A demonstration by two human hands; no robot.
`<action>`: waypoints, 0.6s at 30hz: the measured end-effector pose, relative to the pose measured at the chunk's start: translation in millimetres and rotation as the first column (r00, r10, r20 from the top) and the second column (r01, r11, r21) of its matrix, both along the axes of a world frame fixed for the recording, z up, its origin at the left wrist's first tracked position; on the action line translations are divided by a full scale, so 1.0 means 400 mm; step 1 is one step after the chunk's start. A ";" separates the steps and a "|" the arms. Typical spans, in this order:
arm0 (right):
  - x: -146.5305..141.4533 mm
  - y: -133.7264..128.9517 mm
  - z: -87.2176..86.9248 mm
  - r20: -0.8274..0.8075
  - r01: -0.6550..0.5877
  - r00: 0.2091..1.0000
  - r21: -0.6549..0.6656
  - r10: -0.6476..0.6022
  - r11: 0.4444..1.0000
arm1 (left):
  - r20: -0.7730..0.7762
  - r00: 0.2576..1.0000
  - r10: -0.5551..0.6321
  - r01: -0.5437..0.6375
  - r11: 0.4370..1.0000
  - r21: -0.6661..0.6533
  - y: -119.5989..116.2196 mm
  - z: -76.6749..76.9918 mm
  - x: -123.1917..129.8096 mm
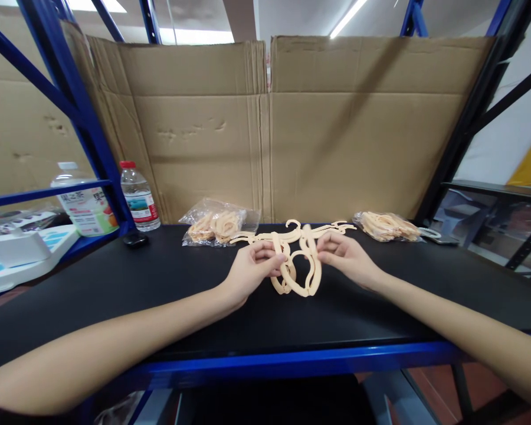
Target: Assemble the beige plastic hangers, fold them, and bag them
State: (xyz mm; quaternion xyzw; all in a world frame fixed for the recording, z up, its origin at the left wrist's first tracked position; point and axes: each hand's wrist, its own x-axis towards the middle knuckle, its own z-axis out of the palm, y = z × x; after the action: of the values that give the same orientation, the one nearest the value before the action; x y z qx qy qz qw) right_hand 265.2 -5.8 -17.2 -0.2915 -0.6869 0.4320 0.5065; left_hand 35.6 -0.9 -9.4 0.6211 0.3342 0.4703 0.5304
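Observation:
My left hand [250, 268] and my right hand [349, 260] are both closed on a cream plastic folding hanger [301, 289] above the black table. The left thumb and fingers pinch one of its arms; the right fingertips grip the opposite side. It is bent into a narrow U, with its arms pointing up. Just behind lie more cream hangers [327, 231], spread out wide, one hook curling upward. Overlap makes it hard to tell where the held piece ends and those behind begin.
Clear bags of folded hangers lie at the back left [216, 225] and back right [386, 226]. A water bottle [139, 203], a dark mouse-like object [135, 238] and a larger bottle [84, 206] stand left. Cardboard [358, 130] walls off the back; blue metal posts flank the black tabletop [181, 271].

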 end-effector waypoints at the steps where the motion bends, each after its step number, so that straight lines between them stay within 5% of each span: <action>1: -0.008 -0.012 0.001 0.074 -0.057 0.996 0.009 0.056 0.998 | -0.004 1.000 -0.007 0.007 1.000 0.001 -0.003 -0.002 0.002; 6: -0.014 -0.045 0.011 0.317 -0.216 0.929 0.053 0.189 0.975 | 0.002 1.000 0.007 -0.007 0.998 0.062 -0.003 -0.005 0.000; 14: -0.007 -0.033 -0.004 0.328 -0.205 0.929 0.072 0.171 0.976 | -0.023 0.998 -0.061 0.065 0.967 0.244 -0.014 0.000 0.002; 18: -0.016 -0.049 0.008 0.398 -0.252 0.896 0.087 0.198 0.964 | -0.042 0.996 -0.084 0.092 0.968 0.233 -0.017 -0.006 0.008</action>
State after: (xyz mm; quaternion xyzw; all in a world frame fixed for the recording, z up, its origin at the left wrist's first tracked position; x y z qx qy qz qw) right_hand 258.6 -25.5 -14.2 -0.2541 -0.8301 0.3737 0.3265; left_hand 38.8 -7.7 -11.7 0.7010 0.2570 0.4724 0.4683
